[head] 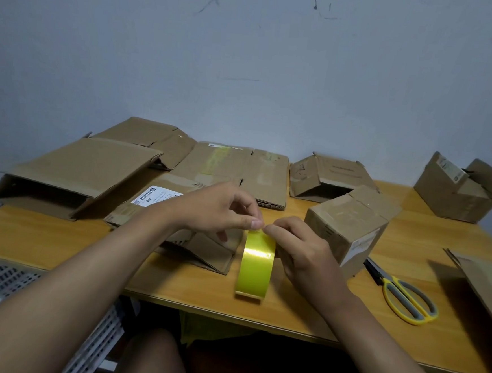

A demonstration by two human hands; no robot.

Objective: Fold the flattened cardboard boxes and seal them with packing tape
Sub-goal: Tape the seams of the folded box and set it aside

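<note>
Left hand [222, 211] fingers pinching tape roll [255, 265] top edge, right hand [298, 249] gripping its side, folded box [346, 226] just beside

Yellow tape roll [255, 265] upright on edge — flattened cardboard boxes [228, 167] behind, folded box [346, 228] beside.

The right hand [301, 255] covers the far side of the tape roll [255, 268], so how the fingers sit behind it can't be told. The tape's loose end is too small to make out where the left hand [222, 211] pinches at the top. The label [155, 197] on the flattened box [160, 209] is way too tiny to read, and the left forearm hides part of that box. The cardboard sheet [484, 281] gets chopped by the right edge. The scissors [404, 296] blades tuck behind the folded box [347, 226].
</note>
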